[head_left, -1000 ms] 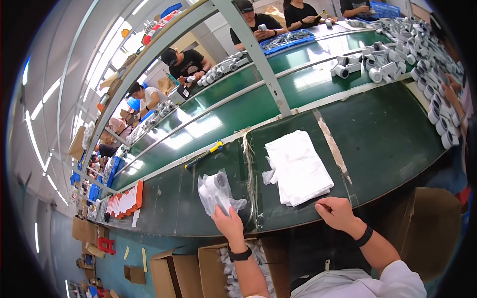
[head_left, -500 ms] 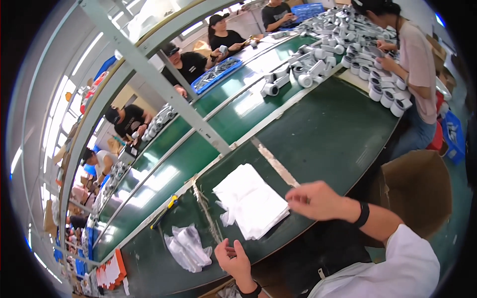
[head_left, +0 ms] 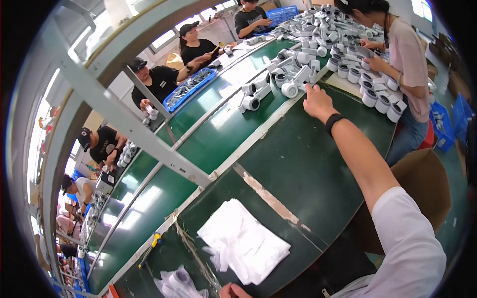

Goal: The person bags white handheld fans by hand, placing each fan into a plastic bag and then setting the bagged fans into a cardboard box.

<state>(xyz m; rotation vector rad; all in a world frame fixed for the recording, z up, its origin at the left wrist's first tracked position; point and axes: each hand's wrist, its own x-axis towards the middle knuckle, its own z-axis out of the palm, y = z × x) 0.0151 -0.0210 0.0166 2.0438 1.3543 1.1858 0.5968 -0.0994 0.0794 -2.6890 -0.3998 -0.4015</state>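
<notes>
Parts [head_left: 289,90], white and grey, lie heaped in the head view from the upper middle to the upper right of the frame, the nearest cluster on the belt [head_left: 213,139]. The right hand [head_left: 316,102] is stretched out to that cluster, just beside its closest pieces; the fingers are bent, but I cannot tell whether they touch or grip one. The step in hand appears to be a reach into the heap. To do it well, choose a piece at the near edge, free of its neighbours, close around its thick round end, and lift straight up so nothing else drags or scratches. At the upper right, the co-worker [head_left: 407,54] stands by rows of parts [head_left: 368,98], best not brushed in passing. At the lower edge, the left hand [head_left: 233,291] is cut off, between the wrapped part [head_left: 180,284] and the white stack [head_left: 243,243]; whether its fingers are apart or together cannot be told. Leaning on the stack could crease it.
</notes>
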